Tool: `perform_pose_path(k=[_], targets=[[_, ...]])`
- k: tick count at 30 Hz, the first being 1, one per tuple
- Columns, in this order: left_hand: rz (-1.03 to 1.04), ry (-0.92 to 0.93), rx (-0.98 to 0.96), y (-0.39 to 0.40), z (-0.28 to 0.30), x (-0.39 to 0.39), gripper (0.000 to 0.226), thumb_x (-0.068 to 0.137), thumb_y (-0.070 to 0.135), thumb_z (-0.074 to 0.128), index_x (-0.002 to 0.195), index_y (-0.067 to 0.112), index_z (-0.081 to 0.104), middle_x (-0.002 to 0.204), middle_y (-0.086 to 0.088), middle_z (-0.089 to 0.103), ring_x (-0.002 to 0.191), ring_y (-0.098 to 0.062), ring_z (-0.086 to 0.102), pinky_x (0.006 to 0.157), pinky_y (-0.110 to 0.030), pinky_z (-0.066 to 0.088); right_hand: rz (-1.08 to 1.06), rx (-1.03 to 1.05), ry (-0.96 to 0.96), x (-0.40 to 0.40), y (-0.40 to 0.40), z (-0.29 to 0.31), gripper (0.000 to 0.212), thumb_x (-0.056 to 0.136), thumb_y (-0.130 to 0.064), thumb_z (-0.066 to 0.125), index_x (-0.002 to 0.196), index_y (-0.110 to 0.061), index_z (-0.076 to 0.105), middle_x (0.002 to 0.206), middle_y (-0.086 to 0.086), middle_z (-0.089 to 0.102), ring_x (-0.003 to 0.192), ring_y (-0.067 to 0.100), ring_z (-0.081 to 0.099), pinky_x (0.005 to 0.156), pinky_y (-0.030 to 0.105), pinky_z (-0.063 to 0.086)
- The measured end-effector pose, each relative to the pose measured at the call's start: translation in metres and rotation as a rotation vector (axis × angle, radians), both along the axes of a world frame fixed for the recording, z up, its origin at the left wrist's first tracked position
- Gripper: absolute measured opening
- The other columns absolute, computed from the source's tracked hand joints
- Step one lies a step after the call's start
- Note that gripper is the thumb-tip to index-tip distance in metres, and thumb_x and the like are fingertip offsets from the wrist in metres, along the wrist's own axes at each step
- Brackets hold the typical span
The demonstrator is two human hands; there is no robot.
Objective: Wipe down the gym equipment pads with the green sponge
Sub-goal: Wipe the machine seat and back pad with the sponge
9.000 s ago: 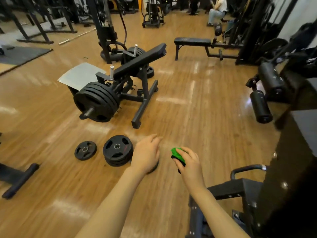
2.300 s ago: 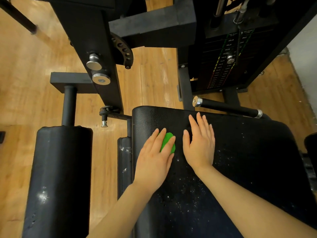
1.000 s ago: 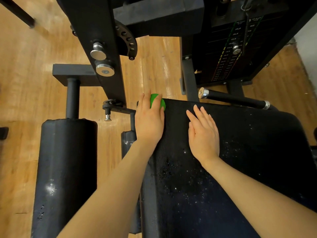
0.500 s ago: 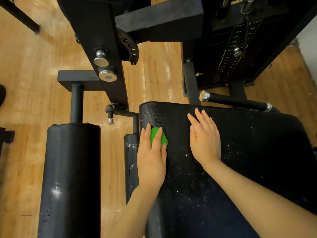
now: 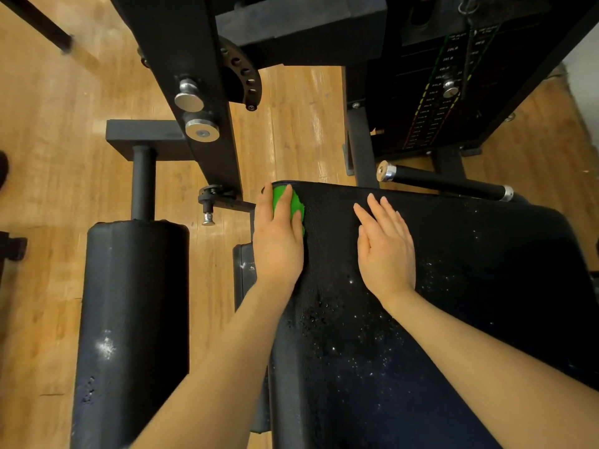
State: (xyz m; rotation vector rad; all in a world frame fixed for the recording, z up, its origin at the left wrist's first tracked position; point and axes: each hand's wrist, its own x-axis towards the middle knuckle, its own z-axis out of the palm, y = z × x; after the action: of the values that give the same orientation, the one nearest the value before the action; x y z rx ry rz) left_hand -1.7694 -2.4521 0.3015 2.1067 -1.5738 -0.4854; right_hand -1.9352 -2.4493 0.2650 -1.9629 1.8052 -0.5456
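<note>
While left hand [image 5: 278,244] presses sponge [image 5: 282,202], steel upright [image 5: 191,92] crowds seat pad [image 5: 453,270].

Green sponge [image 5: 287,202] on seat pad [image 5: 453,270]

Just 1 camera – it sits on the person's head and looks almost straight down, close above the black seat pad [image 5: 453,286] and wood floor [image 5: 58,157].

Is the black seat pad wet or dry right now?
Wet. Water droplets bead across the black seat pad nearer the camera, behind the left hand pressing the green sponge at its far-left corner.
</note>
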Motion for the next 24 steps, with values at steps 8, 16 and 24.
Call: perform_pose_path(k=[8, 16, 24], targets=[[0.099, -0.033, -0.004, 0.082, -0.003, -0.025, 0.044, 0.098, 0.016, 0.049, 0.141, 0.012, 0.046, 0.155, -0.01, 0.028, 0.143, -0.029, 0.028, 0.112, -0.047, 0.035, 0.004, 0.009, -0.026, -0.001, 0.001, 0.004, 0.04, 0.1, -0.014, 0.042, 0.14, -0.018, 0.048, 0.152, 0.004, 0.037, 0.145, 0.019, 0.023, 0.118, 0.033, 0.011], [0.11, -0.092, -0.012, 0.079, -0.005, -0.027, 0.043, 0.096, 0.01, 0.053, 0.138, 0.007, 0.048, 0.154, -0.015, 0.03, 0.141, -0.033, 0.031, 0.111, -0.047, 0.035, -0.002, 0.043, -0.188, -0.007, 0.001, 0.003, 0.038, 0.1, -0.013, 0.044, 0.137, -0.018, 0.05, 0.151, 0.004, 0.038, 0.144, 0.018, 0.024, 0.117, 0.034, 0.012], [0.133, -0.078, 0.014, 0.078, -0.005, -0.028, 0.043, 0.098, 0.014, 0.05, 0.141, 0.012, 0.045, 0.155, -0.012, 0.028, 0.14, -0.033, 0.033, 0.105, -0.052, 0.04, -0.014, 0.054, -0.16, -0.048, 0.058, 0.007, 0.04, 0.099, -0.02, 0.047, 0.14, -0.019, 0.047, 0.153, 0.003, 0.033, 0.145, 0.018, 0.02, 0.119, 0.04, 0.012]])
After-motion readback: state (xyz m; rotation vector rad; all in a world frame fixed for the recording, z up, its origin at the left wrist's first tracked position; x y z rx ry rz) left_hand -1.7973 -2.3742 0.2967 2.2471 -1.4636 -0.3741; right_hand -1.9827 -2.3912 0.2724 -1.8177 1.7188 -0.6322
